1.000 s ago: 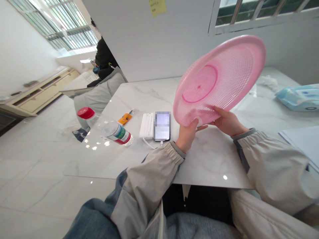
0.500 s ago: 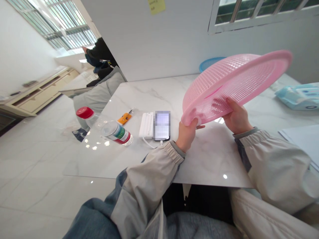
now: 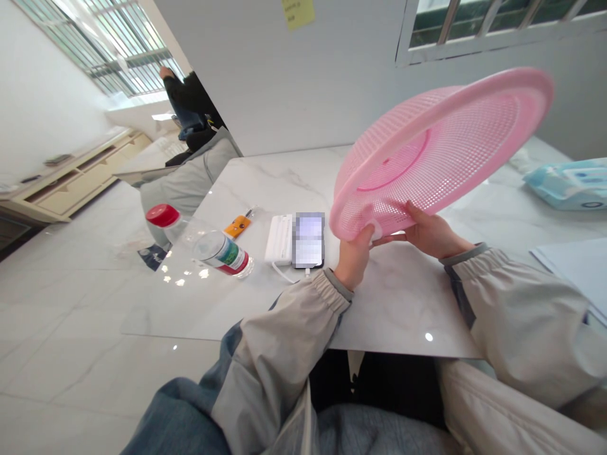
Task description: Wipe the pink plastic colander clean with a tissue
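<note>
A pink mesh basket is held tilted above the white marble-patterned table, its open side turned toward me and to the right. My left hand grips the near left rim, the thumb over a small white patch that may be a cloth or tissue. My right hand holds the lower rim just to the right, thumb on the inside of the mesh and fingers underneath, partly hidden.
Left of the hands lie a phone, a white power bank, an orange item and a red-capped bottle. Blue wipes pack and papers are at right. A person sits beyond.
The basket has tipped up, showing more of its inside, and moved slightly left. My right hand has slid left along the rim, closer to my left hand. The blue object behind is now hidden.
</note>
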{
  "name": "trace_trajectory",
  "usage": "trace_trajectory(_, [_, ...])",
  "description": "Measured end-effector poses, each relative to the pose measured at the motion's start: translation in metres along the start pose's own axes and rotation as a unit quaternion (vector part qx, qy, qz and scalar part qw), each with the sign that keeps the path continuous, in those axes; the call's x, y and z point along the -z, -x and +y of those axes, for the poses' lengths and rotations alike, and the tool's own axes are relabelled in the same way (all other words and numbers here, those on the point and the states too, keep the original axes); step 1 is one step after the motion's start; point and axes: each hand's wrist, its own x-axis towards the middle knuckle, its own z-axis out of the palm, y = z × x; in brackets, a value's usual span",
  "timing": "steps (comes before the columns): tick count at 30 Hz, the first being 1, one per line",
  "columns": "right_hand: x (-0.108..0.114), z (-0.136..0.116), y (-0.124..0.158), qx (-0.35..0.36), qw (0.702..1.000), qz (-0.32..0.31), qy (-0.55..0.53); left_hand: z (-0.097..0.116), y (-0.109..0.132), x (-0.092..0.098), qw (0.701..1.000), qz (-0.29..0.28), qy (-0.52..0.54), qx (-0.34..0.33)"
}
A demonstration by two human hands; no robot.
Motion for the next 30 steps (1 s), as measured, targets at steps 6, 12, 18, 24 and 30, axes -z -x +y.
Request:
trace_trajectory(6, [0.008, -0.001, -0.008, 0.067, 0.992, 0.103, -0.001, 0.000, 0.000, -0.001, 1.000, 0.020, -0.007, 0.006])
trace_trajectory(12, [0.029, -0.005, -0.019, 0.206, 0.950, 0.235, -0.016, -0.002, -0.001, 0.002, 0.997, 0.032, -0.066, 0.015])
trace_trajectory(18, [0.023, -0.007, -0.016, 0.184, 0.951, 0.243, -0.048, -0.001, -0.002, 0.003, 0.995, 0.011, -0.098, -0.007])
trace_trajectory(24, [0.013, -0.004, -0.014, 0.116, 0.969, 0.209, -0.060, -0.002, -0.003, 0.004, 0.996, 0.054, -0.063, 0.023])
trace_trajectory(30, [0.004, 0.004, -0.010, 0.069, 0.988, 0.135, -0.031, 0.000, -0.006, 0.003, 0.997, 0.061, -0.033, 0.017])
